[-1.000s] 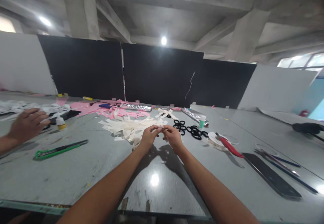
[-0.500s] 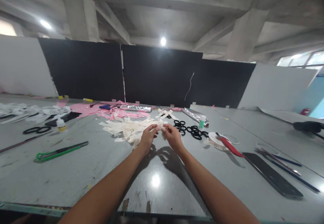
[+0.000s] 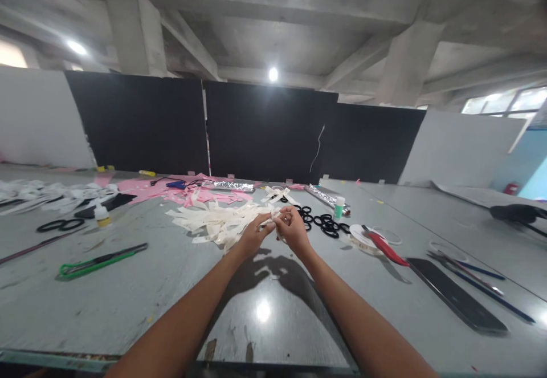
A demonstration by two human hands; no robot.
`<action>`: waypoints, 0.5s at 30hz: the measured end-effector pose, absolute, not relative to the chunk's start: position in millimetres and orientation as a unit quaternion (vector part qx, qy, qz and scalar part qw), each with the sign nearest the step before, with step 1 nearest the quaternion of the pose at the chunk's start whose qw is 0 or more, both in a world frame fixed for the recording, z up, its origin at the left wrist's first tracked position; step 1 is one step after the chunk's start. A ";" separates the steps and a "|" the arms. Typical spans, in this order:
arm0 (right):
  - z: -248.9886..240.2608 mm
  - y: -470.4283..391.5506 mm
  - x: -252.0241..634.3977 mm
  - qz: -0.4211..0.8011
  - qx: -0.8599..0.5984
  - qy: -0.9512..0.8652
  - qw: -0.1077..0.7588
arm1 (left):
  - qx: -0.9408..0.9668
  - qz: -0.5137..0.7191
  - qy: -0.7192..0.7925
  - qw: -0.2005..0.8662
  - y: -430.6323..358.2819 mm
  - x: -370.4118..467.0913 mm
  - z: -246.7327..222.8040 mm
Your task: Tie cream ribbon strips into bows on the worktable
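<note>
My left hand [image 3: 253, 236] and my right hand [image 3: 294, 231] meet above the grey table. Both pinch a small cream fabric strip [image 3: 276, 216], mostly hidden by the fingers. Left of them, a loose pile of cream fabric strips [image 3: 209, 218] reaches up to my left hand. Just to the right of my right hand lie several black hair ties [image 3: 329, 228]. Behind the hands, a few more cream strips [image 3: 280, 194] lie crossed over black rings.
On the right are a ribbon roll [image 3: 361, 240] with a red-handled tool [image 3: 387, 248], a green-labelled bottle [image 3: 338, 209] and a dark phone-like slab [image 3: 457, 295]. On the left are a green cutter [image 3: 102, 261], black-handled scissors [image 3: 60, 226] and a glue bottle [image 3: 101, 215]. Pink scraps [image 3: 141, 189] lie behind.
My fingers have shifted around the cream strip; my right fingers now curl higher over it and the hands press closer together. The view has moved slightly.
</note>
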State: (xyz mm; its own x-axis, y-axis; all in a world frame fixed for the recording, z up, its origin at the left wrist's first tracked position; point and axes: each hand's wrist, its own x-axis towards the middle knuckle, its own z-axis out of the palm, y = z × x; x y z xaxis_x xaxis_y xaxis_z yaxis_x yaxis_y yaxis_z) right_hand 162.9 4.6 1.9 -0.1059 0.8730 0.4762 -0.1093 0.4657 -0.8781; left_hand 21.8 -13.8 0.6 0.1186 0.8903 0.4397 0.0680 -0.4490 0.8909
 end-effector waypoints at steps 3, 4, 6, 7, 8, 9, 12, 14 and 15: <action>4.3 4.1 164.4 0.411 -0.316 -0.622 0.587 | 0.639 0.544 0.349 0.417 -13.2 21.6 1.9; 5.5 3.8 165.2 0.405 -0.321 -0.623 0.588 | 0.628 0.548 0.345 0.432 -13.2 21.3 3.0; 7.7 3.1 166.5 0.384 -0.331 -0.620 0.599 | 0.611 0.549 0.340 0.457 -14.3 20.7 6.0; 8.5 2.6 166.8 0.376 -0.333 -0.618 0.605 | 0.609 0.547 0.338 0.465 -15.3 20.5 7.6; 9.2 2.2 167.0 0.373 -0.332 -0.617 0.608 | 0.610 0.545 0.338 0.466 -16.6 20.4 9.1; 9.6 1.7 166.9 0.378 -0.327 -0.618 0.607 | 0.616 0.543 0.338 0.460 -18.0 20.3 10.4; 11.6 0.0 166.9 0.419 -0.297 -0.628 0.585 | 0.660 0.527 0.333 0.419 -22.0 20.4 13.5; 14.3 -1.4 168.1 0.440 -0.280 -0.626 0.580 | 0.697 0.511 0.320 0.388 -23.6 21.2 14.7; 16.0 -2.1 169.1 0.445 -0.276 -0.623 0.581 | 0.709 0.506 0.315 0.377 -24.0 21.8 15.0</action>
State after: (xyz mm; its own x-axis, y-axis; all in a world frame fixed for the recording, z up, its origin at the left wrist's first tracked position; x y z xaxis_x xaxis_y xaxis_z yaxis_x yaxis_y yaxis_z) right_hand 169.1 -2.1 16.0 -0.1722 0.8606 0.4794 -0.1738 0.4524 -0.8747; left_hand 21.8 -24.0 15.0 0.2893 0.8285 0.4795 0.0661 -0.5170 0.8534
